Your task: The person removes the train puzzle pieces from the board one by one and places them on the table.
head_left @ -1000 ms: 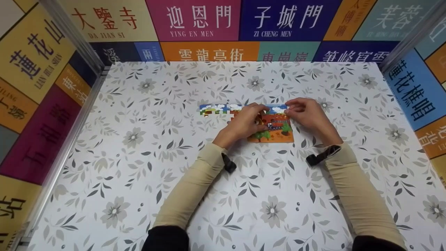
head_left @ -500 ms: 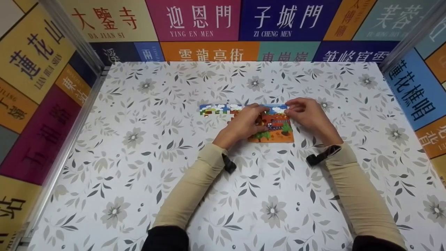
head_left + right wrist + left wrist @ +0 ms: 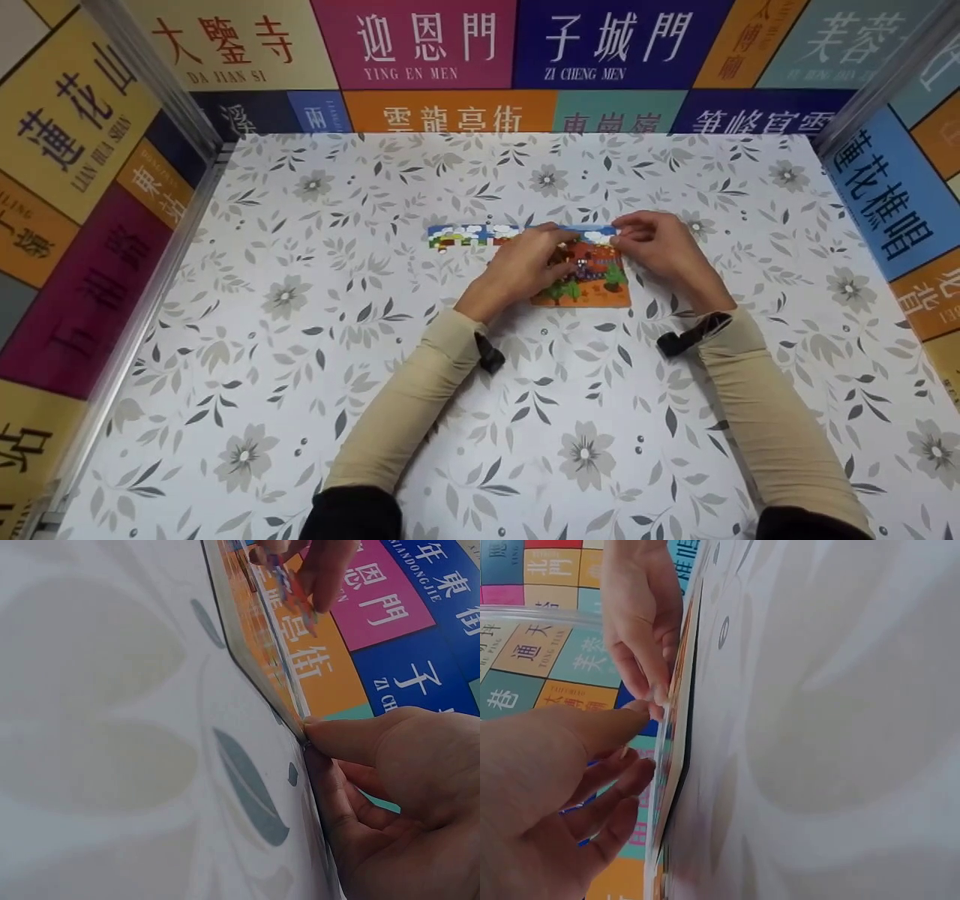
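Observation:
A colourful, partly assembled jigsaw puzzle lies on the table, with orange ground, green trees and blue sky. A strip of sky pieces runs left from its top. My left hand is over the puzzle's left part and hides some of it. Between its thumb and fingers it pinches a small red and blue jigsaw piece, seen in the right wrist view. My right hand is at the puzzle's upper right corner, its thumb and forefinger pinching the edge, as the right wrist view shows.
The table has a white cover with grey flowers and leaves. Coloured panels with Chinese lettering stand along the back and both sides. A dark wrist camera sits at each sleeve cuff.
My left thumb and fingers have shifted slightly over the puzzle with the jigsaw piece. My right hand keeps its place at the corner.

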{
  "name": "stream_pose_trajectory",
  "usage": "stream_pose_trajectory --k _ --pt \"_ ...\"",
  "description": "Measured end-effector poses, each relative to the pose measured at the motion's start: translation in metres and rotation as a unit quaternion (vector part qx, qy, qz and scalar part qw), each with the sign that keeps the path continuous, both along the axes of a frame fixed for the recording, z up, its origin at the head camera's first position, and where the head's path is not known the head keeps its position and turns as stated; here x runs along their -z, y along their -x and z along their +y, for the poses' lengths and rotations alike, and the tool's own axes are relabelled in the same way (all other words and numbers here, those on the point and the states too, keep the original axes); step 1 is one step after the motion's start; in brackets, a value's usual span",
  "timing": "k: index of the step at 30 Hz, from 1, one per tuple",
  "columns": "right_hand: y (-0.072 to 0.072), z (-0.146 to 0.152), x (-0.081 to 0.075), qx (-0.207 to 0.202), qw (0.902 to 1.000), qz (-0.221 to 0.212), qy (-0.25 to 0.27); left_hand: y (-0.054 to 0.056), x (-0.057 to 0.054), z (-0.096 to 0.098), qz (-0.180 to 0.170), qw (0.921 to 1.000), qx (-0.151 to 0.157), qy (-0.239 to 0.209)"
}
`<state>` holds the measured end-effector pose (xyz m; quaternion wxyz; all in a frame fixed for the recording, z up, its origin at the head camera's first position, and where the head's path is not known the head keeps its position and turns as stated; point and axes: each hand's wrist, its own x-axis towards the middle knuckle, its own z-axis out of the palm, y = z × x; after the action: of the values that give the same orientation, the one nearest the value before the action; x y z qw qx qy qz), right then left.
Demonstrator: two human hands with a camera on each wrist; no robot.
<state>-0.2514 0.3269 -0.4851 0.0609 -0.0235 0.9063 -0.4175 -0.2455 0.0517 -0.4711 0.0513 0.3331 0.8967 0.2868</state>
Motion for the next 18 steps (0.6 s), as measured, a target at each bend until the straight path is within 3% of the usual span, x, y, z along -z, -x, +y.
stream_pose_trajectory --k 8,18 --pt "0.000 -0.002 0.000 0.005 0.9999 -0.011 -0.006 0.000 -0.006 -0.024 0.040 0.9981 -0.028 -0.038" --pt "0.001 -0.001 0.000 0.008 0.9999 -0.010 -0.005 0.004 -0.010 -0.068 0.072 0.9894 -0.053 -0.114"
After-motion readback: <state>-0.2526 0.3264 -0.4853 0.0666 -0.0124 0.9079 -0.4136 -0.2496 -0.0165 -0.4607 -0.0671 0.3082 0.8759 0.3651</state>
